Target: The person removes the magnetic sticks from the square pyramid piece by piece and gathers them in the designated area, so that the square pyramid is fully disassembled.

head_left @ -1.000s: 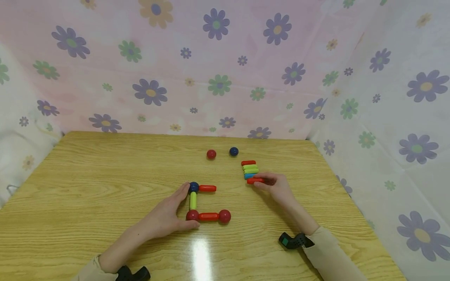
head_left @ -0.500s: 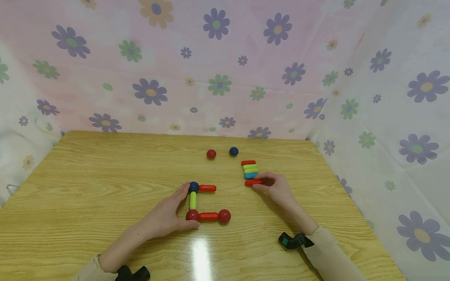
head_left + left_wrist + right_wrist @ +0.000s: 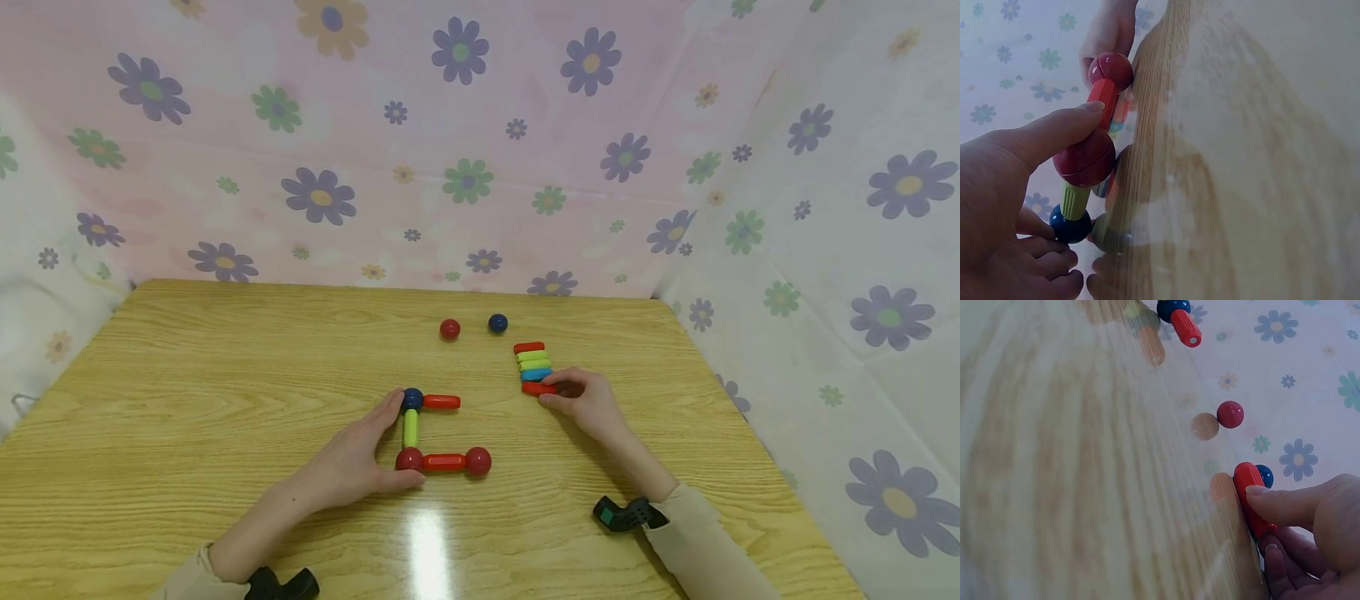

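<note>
Pinching a red toy rod (image 3: 533, 388) with the right hand (image 3: 590, 405), just beside the blue rod (image 3: 533, 376) in a little row (image 3: 535, 365) on the wooden table (image 3: 225, 375). Holding a ball-and-rod shape (image 3: 410, 428) with the left hand (image 3: 352, 467), touching its blue ball (image 3: 412, 400) and red corner ball (image 3: 408, 459). Showing farther back: one loose red ball (image 3: 450, 329), one loose blue ball (image 3: 498, 323).

Gap between frame (image 3: 410, 429) and rods (image 3: 534, 365); blue ball (image 3: 498, 323) beyond.

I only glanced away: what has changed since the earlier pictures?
The glossy red rod pinched in the right hand has shifted slightly left; nothing released. Unmoved: left hand holding the ball-and-rod build, loose shiny red ball, loose navy ball and coloured-rod row.
</note>
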